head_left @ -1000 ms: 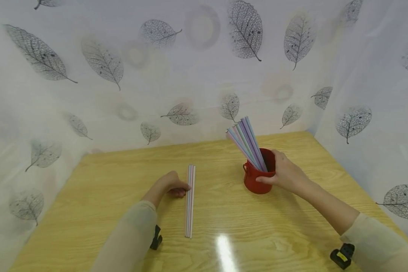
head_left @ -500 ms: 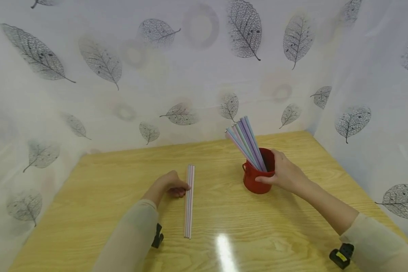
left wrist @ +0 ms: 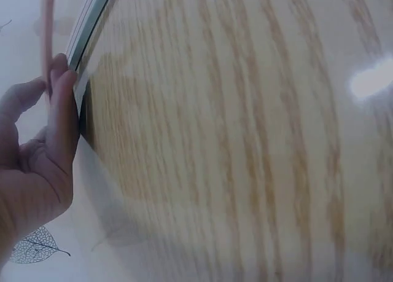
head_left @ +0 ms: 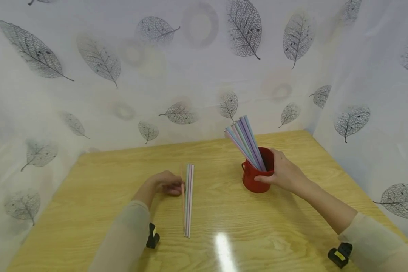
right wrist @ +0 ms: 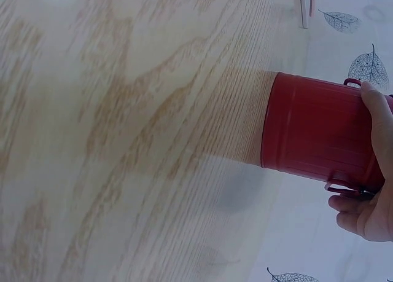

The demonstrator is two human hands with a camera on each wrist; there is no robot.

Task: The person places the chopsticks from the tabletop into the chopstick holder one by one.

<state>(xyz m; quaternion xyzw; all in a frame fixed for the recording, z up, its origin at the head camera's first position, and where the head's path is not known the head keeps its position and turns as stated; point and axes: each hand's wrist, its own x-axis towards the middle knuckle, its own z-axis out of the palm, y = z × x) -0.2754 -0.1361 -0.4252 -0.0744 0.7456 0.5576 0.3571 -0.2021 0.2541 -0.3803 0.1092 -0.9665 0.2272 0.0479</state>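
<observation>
My left hand (head_left: 166, 183) pinches a thin pink-orange straw (head_left: 183, 206) between thumb and fingers; in the left wrist view that straw (left wrist: 48, 24) stands apart from the others near the hand. Right beside it, several pale straws (head_left: 189, 200) lie close together on the table, pointing away from me. My right hand (head_left: 287, 172) grips the rim of a small red bucket (head_left: 255, 181), thumb in front. The bucket is upright, and its side handles show in the right wrist view. Several blue, purple, green and pink straws (head_left: 248, 145) lean leftward out of it; their lower ends are hidden inside.
The wood-grain table (head_left: 221, 211) reaches back to a white curtain (head_left: 197, 75) with grey leaf prints, which also closes off both sides. Light glares off the tabletop near the front.
My left hand has shifted slightly left, drawing the pink-orange straw's far end away from the pale ones. My right hand stays on the red bucket.
</observation>
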